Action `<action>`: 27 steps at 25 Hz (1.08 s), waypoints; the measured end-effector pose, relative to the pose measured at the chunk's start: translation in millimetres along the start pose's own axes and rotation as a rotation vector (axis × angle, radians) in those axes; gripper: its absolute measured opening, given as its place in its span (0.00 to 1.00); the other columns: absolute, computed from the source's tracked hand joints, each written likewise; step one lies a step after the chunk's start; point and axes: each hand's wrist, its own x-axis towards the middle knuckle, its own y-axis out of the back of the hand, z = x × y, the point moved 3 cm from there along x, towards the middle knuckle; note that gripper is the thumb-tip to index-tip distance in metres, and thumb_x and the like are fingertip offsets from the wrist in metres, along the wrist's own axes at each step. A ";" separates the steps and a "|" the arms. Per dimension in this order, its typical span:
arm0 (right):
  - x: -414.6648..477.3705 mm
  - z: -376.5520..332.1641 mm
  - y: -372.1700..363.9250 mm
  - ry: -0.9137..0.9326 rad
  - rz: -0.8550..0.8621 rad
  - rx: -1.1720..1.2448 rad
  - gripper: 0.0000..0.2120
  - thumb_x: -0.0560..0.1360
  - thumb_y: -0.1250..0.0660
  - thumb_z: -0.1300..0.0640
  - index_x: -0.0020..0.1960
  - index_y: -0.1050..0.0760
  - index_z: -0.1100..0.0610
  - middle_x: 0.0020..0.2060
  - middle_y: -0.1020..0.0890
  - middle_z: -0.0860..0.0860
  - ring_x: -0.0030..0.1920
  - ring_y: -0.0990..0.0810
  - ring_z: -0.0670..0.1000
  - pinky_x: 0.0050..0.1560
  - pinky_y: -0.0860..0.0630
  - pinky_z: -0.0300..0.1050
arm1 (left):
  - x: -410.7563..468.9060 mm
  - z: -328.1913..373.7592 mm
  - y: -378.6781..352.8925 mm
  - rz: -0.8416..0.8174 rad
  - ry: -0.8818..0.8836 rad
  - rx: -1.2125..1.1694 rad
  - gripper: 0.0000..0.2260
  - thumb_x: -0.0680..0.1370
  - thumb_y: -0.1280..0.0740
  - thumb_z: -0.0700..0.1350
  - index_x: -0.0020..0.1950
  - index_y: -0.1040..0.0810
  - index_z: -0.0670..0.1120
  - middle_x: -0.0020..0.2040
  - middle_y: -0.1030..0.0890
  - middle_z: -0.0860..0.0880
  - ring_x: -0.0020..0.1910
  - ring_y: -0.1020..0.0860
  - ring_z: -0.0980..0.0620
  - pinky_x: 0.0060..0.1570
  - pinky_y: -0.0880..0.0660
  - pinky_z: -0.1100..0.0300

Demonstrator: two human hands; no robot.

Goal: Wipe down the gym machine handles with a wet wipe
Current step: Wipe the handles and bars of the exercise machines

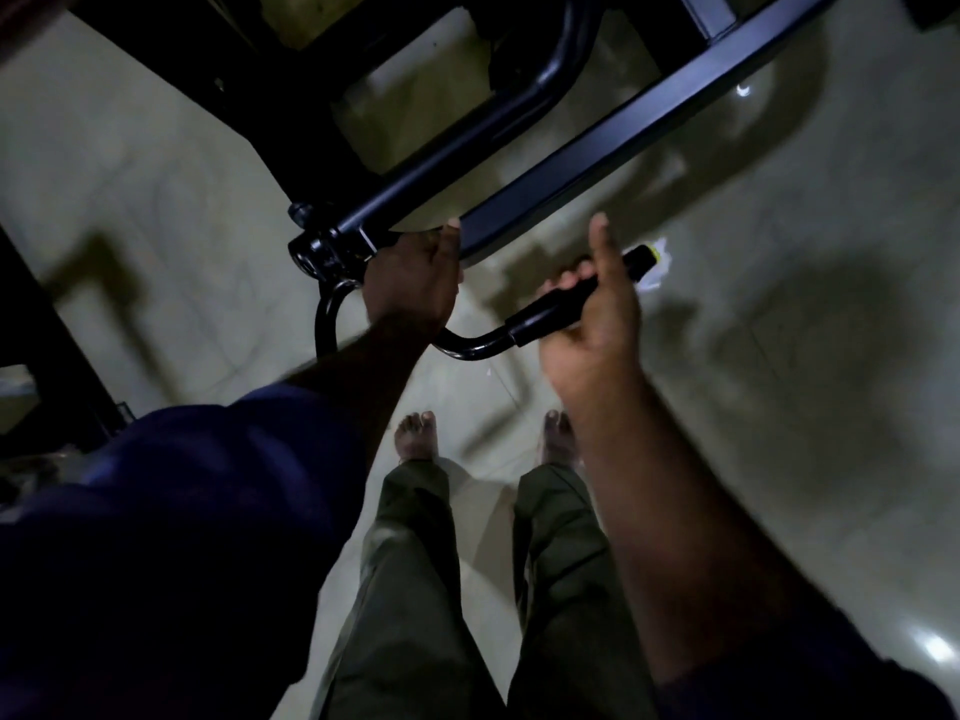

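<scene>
A black gym machine arm (571,148) runs diagonally from the upper right down to a joint at centre. From the joint a curved black bar leads to a padded handle grip (558,309) with a yellow-tipped end. My left hand (413,283) is wrapped around the bar next to the joint. My right hand (592,319) is closed around the padded grip, thumb sticking up. A small white scrap, possibly the wipe (657,267), shows by the handle's tip; I cannot tell whether it is held or lies on the floor.
The pale tiled floor (779,381) spreads below, with my bare feet and olive trousers (415,563) under the handle. More black machine frame (291,70) crosses the top of the view. A dark structure (47,356) stands at the left edge.
</scene>
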 end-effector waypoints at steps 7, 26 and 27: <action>-4.7 15.9 -2.9 -0.089 -0.107 0.001 0.18 0.72 0.22 0.49 0.33 0.30 0.50 0.25 0.32 0.46 0.24 0.34 0.46 0.32 0.31 0.41 | 5.6 -3.7 -3.5 0.008 -0.071 0.119 0.29 0.83 0.51 0.66 0.31 0.24 0.53 0.35 0.14 0.51 0.41 0.14 0.46 0.50 0.20 0.48; -20.0 13.1 -5.6 1.578 -0.778 -2.325 0.18 0.86 0.51 0.50 0.60 0.28 0.60 0.33 0.19 0.56 0.34 0.20 0.58 0.43 0.30 0.52 | 6.1 -3.2 -3.5 0.003 -0.013 0.173 0.31 0.83 0.50 0.68 0.39 0.18 0.50 0.36 0.15 0.51 0.41 0.16 0.46 0.50 0.20 0.48; -19.9 13.4 -6.4 1.643 -0.781 -2.280 0.16 0.86 0.49 0.51 0.57 0.27 0.59 0.32 0.20 0.55 0.33 0.21 0.58 0.42 0.30 0.52 | 5.5 -3.0 -2.3 0.010 -0.003 0.165 0.31 0.83 0.50 0.67 0.39 0.18 0.50 0.36 0.15 0.51 0.42 0.16 0.46 0.50 0.20 0.48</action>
